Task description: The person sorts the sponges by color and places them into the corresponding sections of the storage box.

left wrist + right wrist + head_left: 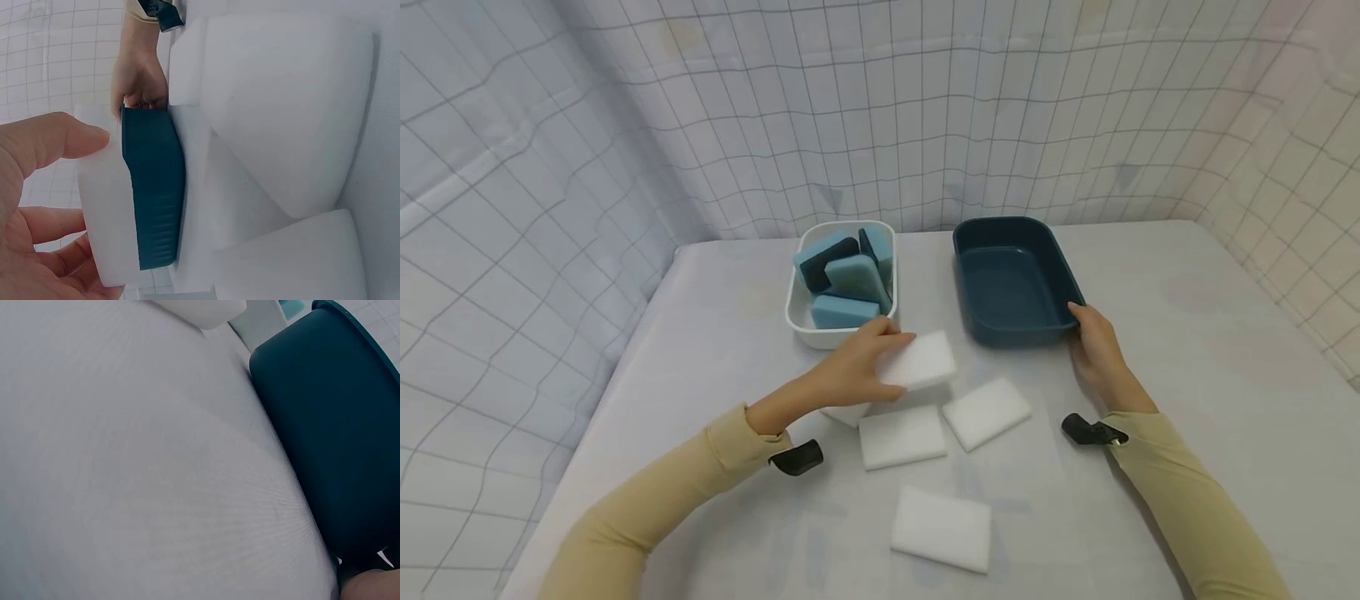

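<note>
My left hand (857, 367) pinches a white sponge block (929, 358) between thumb and fingers, raised over the table between the two bins. In the left wrist view the thumb (87, 139) presses one face of the block. My right hand (1101, 352) grips the near right corner of a dark teal bin (1018, 337), thumb on the rim. The bin's visible inside holds nothing. Flat on the table lie more white sponges (902, 437), one partly hidden under the left hand. Most of the right hand is out of the right wrist view.
A white bin (811, 337) left of the teal one holds several blue sponges with dark layers (846, 312). Another white sponge (942, 529) lies nearest the front, and one (987, 413) lies tilted to the right. A gridded cloth (925, 125) hangs behind and along the sides.
</note>
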`<action>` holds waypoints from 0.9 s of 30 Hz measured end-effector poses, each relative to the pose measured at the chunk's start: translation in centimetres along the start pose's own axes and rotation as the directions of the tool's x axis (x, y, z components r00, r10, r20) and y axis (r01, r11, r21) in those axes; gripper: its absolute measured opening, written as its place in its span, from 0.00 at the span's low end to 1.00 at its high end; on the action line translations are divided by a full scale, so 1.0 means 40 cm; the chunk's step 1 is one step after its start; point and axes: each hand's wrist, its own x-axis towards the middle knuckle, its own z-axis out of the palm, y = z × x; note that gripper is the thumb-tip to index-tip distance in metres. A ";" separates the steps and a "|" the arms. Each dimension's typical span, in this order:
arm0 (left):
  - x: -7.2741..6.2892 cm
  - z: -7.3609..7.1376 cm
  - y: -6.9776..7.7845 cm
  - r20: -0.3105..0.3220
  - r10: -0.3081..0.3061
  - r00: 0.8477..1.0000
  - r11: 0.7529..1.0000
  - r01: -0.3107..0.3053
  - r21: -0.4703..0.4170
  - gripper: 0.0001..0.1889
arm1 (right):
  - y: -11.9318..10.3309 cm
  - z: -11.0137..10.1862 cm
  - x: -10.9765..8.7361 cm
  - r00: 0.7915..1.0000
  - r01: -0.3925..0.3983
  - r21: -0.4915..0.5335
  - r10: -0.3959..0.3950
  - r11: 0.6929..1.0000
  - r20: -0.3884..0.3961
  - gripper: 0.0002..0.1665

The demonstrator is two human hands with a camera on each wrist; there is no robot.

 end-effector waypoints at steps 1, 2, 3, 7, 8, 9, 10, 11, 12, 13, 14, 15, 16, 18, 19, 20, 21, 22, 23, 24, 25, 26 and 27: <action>0.003 0.001 0.000 0.002 -0.002 1.000 1.000 0.002 -0.002 0.35 | 0.002 -0.001 0.001 1.000 0.002 0.001 -0.002 1.000 0.003 0.37; 0.007 0.002 0.000 0.003 -0.002 1.000 1.000 0.002 -0.004 0.36 | 0.003 -0.002 0.002 1.000 0.005 -0.001 -0.005 1.000 0.005 0.37; 0.011 0.004 -0.001 0.004 -0.004 1.000 1.000 0.004 -0.007 0.36 | 0.004 -0.003 0.002 1.000 0.007 -0.003 -0.006 1.000 0.008 0.37; 0.026 0.010 -0.002 0.004 -0.009 1.000 1.000 0.009 -0.004 0.36 | 0.007 -0.005 0.003 1.000 0.021 -0.019 -0.021 1.000 0.015 0.38; 0.030 0.011 -0.002 0.003 -0.008 1.000 1.000 0.008 -0.004 0.36 | 0.007 -0.005 0.003 1.000 0.023 -0.018 -0.022 1.000 0.015 0.38; 0.034 0.012 -0.003 0.001 -0.005 1.000 1.000 0.005 -0.004 0.36 | 0.007 -0.004 0.002 1.000 0.024 -0.019 -0.024 1.000 0.015 0.38; 0.038 0.014 -0.004 -0.001 -0.001 1.000 1.000 0.001 -0.003 0.36 | 0.006 -0.003 0.001 1.000 0.024 -0.021 -0.024 0.999 0.014 0.38; 0.043 0.014 -0.004 -0.002 0.003 1.000 1.000 -0.003 -0.003 0.36 | 0.006 -0.002 0.000 1.000 0.022 -0.018 -0.022 1.000 0.011 0.37; 0.048 0.015 -0.004 -0.006 0.010 1.000 1.000 -0.010 -0.003 0.36 | 0.005 -0.001 -0.001 1.000 0.019 -0.019 -0.019 1.000 0.007 0.37; 0.053 0.015 -0.004 -0.008 0.013 1.000 1.000 -0.013 -0.002 0.36 | 0.005 0.000 -0.002 1.000 0.017 -0.021 -0.017 1.000 0.004 0.37; 0.058 0.016 -0.004 -0.009 0.014 1.000 1.000 -0.014 -0.002 0.36 | 0.004 0.001 -0.002 1.000 0.014 -0.021 -0.014 1.000 0.001 0.37; 0.063 0.016 -0.003 -0.011 0.016 1.000 1.000 -0.016 -0.001 0.36 | 0.004 0.001 -0.002 1.000 0.012 -0.024 -0.012 1.000 0.000 0.37; 0.069 0.017 -0.001 -0.010 0.013 1.000 1.000 -0.013 0.000 0.36 | 0.004 0.001 -0.002 1.000 0.011 -0.021 -0.011 1.000 0.000 0.37; 0.080 0.018 0.003 -0.009 0.011 1.000 1.000 -0.011 0.004 0.36 | 0.005 0.001 0.000 1.000 0.012 -0.021 -0.012 1.000 0.004 0.37; 0.085 0.018 0.005 -0.006 0.005 1.000 1.000 -0.005 0.006 0.35 | 0.005 0.001 0.000 1.000 0.013 -0.021 -0.012 1.000 0.005 0.37; 0.090 0.017 0.007 -0.005 0.003 1.000 1.000 -0.003 0.007 0.35 | 0.006 0.001 0.001 1.000 0.015 -0.020 -0.015 1.000 0.008 0.37; 0.096 0.017 0.009 -0.004 0.001 1.000 1.000 0.000 0.010 0.35 | 0.007 0.001 0.001 1.000 0.017 -0.019 -0.017 1.000 0.011 0.37; 0.101 0.016 0.010 -0.003 -0.002 1.000 1.000 0.002 0.014 0.35 | 0.007 0.001 0.001 1.000 0.020 -0.016 -0.020 1.000 0.012 0.37; 0.106 0.015 0.012 -0.002 -0.004 1.000 1.000 0.004 0.015 0.35 | 0.008 0.001 0.001 1.000 0.023 -0.016 -0.023 1.000 0.013 0.37; 0.112 0.014 0.014 -0.002 -0.007 1.000 1.000 0.007 0.014 0.35 | 0.008 0.001 0.001 1.000 0.024 -0.016 -0.024 1.000 0.012 0.37; 0.117 0.012 0.015 -0.004 -0.006 1.000 1.000 0.006 0.015 0.35 | 0.008 0.000 0.000 1.000 0.026 -0.016 -0.026 1.000 0.011 0.37; 0.122 0.010 0.017 -0.004 -0.006 1.000 1.000 0.006 0.014 0.35 | 0.008 0.000 0.001 1.000 0.029 -0.014 -0.028 0.999 0.011 0.37; 0.127 0.009 0.019 -0.004 -0.007 1.000 1.000 0.007 0.013 0.35 | 0.008 -0.001 0.001 1.000 0.028 -0.014 -0.028 1.000 0.009 0.37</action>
